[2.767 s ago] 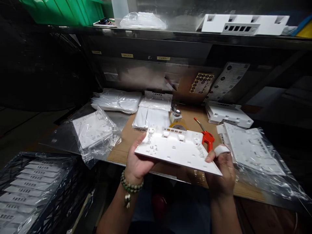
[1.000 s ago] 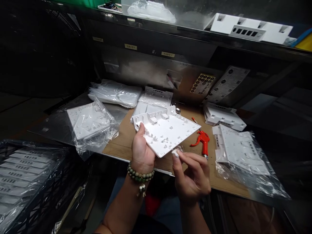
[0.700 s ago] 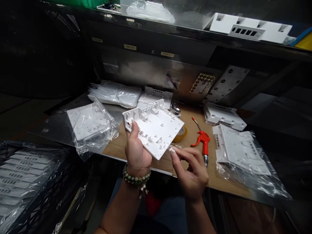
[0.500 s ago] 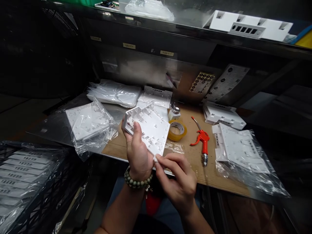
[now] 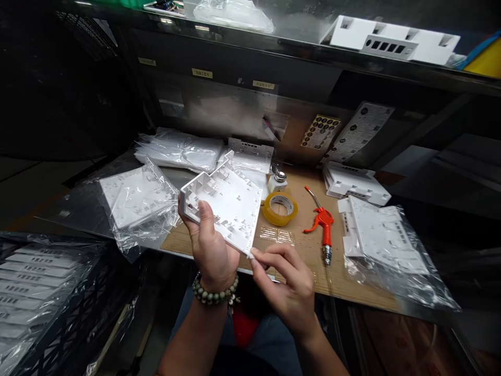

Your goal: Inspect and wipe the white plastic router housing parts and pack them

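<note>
My left hand (image 5: 211,245) grips a white moulded plastic panel (image 5: 230,201) by its near left edge, thumb on top, inner ribbed face up and tilted toward me. A bead bracelet (image 5: 213,295) sits on that wrist. My right hand (image 5: 287,282) is closed in a pinch at the panel's near corner, fingertips touching it. Something small and white shows at the fingertips; I cannot make out what it is.
On the cardboard-covered bench (image 5: 313,261) lie a yellow tape roll (image 5: 279,208), a red air blow gun (image 5: 321,224), a small bottle (image 5: 277,180), bagged white panels left (image 5: 133,196) and right (image 5: 381,237), and stacked panels (image 5: 354,183). A black crate (image 5: 43,292) of parts stands lower left. A shelf (image 5: 297,52) runs overhead.
The panel has been turned from lying wide across both hands to held by my left hand alone, swung left. My right hand let go of its edge and now pinches at the near corner.
</note>
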`<state>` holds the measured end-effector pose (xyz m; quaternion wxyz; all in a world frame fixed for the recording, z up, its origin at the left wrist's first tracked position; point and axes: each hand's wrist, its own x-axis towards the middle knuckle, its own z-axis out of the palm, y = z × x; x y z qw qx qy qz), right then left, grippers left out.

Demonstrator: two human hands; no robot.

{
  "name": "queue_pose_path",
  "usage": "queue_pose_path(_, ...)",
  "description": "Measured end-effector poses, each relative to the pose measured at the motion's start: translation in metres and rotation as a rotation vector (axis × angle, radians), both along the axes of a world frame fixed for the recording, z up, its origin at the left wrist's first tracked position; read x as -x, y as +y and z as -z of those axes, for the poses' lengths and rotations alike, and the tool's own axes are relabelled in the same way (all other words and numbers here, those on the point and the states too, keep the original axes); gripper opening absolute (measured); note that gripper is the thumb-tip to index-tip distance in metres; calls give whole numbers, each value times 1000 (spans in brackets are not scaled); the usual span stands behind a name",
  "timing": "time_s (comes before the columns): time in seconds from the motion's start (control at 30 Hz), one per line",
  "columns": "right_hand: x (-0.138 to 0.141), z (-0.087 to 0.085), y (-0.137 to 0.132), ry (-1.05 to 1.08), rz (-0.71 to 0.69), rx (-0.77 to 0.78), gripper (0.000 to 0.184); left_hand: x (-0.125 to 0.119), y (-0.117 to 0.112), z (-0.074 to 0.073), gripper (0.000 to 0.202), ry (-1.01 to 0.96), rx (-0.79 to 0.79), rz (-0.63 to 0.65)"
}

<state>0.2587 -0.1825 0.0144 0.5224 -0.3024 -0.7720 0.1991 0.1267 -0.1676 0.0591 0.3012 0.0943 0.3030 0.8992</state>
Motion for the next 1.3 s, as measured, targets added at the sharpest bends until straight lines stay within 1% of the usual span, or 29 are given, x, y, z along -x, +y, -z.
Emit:
queue_pose_path(0.07, -5, -1, 3, 4, 16, 55, 20, 8, 0, 3, 47, -43, 2, 42)
queue_pose_path(0.13, -5, -3, 1, 46, 31, 73, 21, 14, 1, 6, 42, -71, 19, 75)
queue_pose_path(0.2, 1, -4, -5, 77, -10, 56, 24, 15, 1, 7, 42, -83, 19, 122)
queue_pose_path(0.27, 9, -3, -9, 68, -78, 25, 24, 15, 0, 8, 45, -95, 15, 174)
queue_pose_path(0.3, 11, -1, -9, 50, -89, 19, 23, 15, -1, 8, 46, -98, 22, 187)
queue_pose_path(0.33, 11, 1, -5, 30, -77, 22, 21, 17, -3, 9, 45, -102, 35, 198)
queue_pose_path(0.4, 3, 6, 8, 22, 8, 49, 18, 27, -9, 13, 45, -116, 64, 236)
queue_pose_path(0.43, -5, 7, 16, 37, 74, 64, 17, 35, -12, 16, 46, -131, 73, 276)
queue_pose_path(0.5, -25, 6, 32, 98, 218, 74, 15, 54, -20, 27, 51, -178, 55, 405)
queue_pose_path(0.57, -44, 2, 44, 154, 347, 67, 13, 74, -27, 42, 55, -206, -35, 531)
queue_pose_path(0.6, -50, 1, 47, 172, 389, 62, 13, 82, -30, 49, 55, -217, -94, 591)
queue_pose_path(0.67, -57, -1, 52, 165, 398, 56, 14, 93, -37, 61, 56, -233, -195, 728)
queue_pose_path(0.73, -56, 1, 56, 109, 346, 57, 15, 96, -41, 68, 54, -239, -273, 836)
queue_pose_path(0.83, -53, 9, 60, 48, 304, 77, 15, 93, -44, 68, 54, -232, -349, 936)
queue_pose_path(0.93, -55, 16, 61, 75, 331, 71, 15, 88, -42, 64, 60, -206, -343, 1023)
queue_pose_path(0.97, -56, 18, 61, 68, 324, 60, 15, 87, -41, 62, 61, -196, -330, 1034)
queue_pose_path(1.07, -63, 25, 66, 3, 294, 33, 14, 86, -40, 60, 60, -189, -279, 988)
queue_pose_path(1.13, -68, 27, 71, 14, 342, 46, 12, 87, -41, 61, 57, -194, -229, 961)
queue_pose_path(1.2, -69, 24, 75, 100, 393, 70, 12, 87, -43, 64, 55, -193, -190, 959)
queue_pose_path(1.23, -68, 21, 76, 150, 391, 84, 13, 87, -43, 65, 55, -191, -175, 964)
queue_pose_path(1.3, -63, 11, 77, 233, 342, 95, 16, 85, -45, 69, 54, -185, -162, 989)
